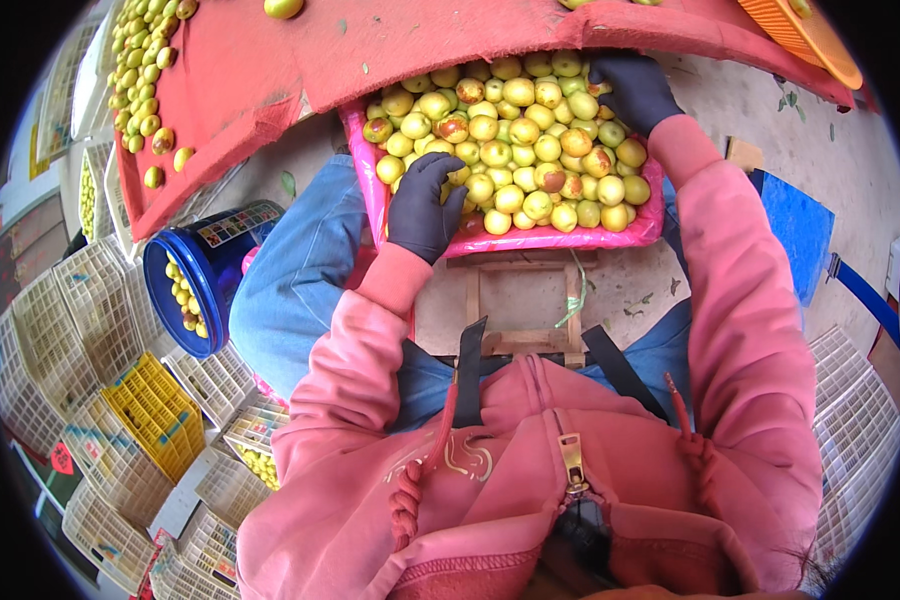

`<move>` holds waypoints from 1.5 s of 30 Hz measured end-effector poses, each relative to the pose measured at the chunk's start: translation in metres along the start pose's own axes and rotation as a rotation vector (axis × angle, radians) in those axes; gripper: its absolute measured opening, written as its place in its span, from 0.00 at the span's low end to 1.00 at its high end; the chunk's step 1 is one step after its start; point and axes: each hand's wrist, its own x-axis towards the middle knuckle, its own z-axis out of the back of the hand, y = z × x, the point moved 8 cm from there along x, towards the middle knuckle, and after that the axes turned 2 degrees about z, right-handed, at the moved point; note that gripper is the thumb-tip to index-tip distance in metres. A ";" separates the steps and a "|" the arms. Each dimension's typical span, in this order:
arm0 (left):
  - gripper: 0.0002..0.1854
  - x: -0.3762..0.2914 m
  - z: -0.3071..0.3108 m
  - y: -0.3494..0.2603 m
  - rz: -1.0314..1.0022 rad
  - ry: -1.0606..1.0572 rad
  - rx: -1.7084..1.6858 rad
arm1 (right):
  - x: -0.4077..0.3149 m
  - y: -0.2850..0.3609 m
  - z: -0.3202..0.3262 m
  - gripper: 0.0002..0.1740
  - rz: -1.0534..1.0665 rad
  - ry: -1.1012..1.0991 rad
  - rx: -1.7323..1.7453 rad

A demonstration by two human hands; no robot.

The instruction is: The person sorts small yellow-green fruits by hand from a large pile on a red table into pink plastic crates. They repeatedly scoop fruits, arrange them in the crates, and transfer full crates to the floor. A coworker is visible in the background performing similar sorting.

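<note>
Green-yellow jujube fruits point(525, 157), some with red-brown patches, fill a basket lined with pink plastic point(555, 241) before me. My left hand point(426, 206), in a dark glove, rests over the basket's left front part with its fingers curled beside a fruit; whether it grips one cannot be told. My right hand point(634, 88), gloved alike, reaches over the far right corner, its fingertips among the fruits and partly hidden; whether it holds one is unclear.
A red cloth-covered table point(420, 37) edges the basket's far side, with more fruits point(146, 67) at left. A blue bucket point(214, 262) with fruits stands left. Stacked white crates point(82, 315), a yellow crate point(154, 416) and an orange basket point(802, 41) lie around.
</note>
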 end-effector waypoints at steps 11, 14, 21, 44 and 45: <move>0.14 0.066 -0.010 -0.056 -0.198 -0.050 0.169 | -0.015 0.018 0.041 0.23 0.101 -0.306 -0.033; 0.14 0.122 -0.044 -0.082 -0.227 0.029 0.395 | -0.032 0.012 0.047 0.22 -0.032 -0.368 0.137; 0.26 0.156 -0.092 -0.084 -0.252 0.064 0.621 | -0.052 0.026 0.017 0.23 -0.205 -0.354 0.324; 0.15 0.132 -0.051 -0.053 -0.229 -0.036 0.203 | -0.038 0.068 -0.022 0.05 -0.123 -0.250 0.158; 0.14 0.127 -0.049 -0.058 -0.216 -0.028 0.177 | -0.040 0.066 -0.024 0.06 -0.157 -0.264 0.168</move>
